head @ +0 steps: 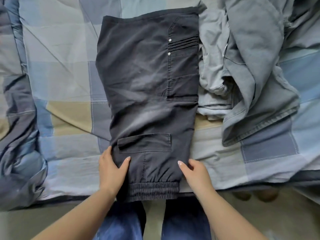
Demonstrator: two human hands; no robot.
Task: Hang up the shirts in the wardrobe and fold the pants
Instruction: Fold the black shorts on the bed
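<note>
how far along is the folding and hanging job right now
Done: the dark cargo pants lie flat on the checked bedcover, legs stacked one on the other. In hand: the left hand and right hand each hold a side of the pants just above the elastic cuff, seemingly ready for the next fold. Left: the crumpled grey-blue garments beside them are not yet sorted. No wardrobe is in view.
</note>
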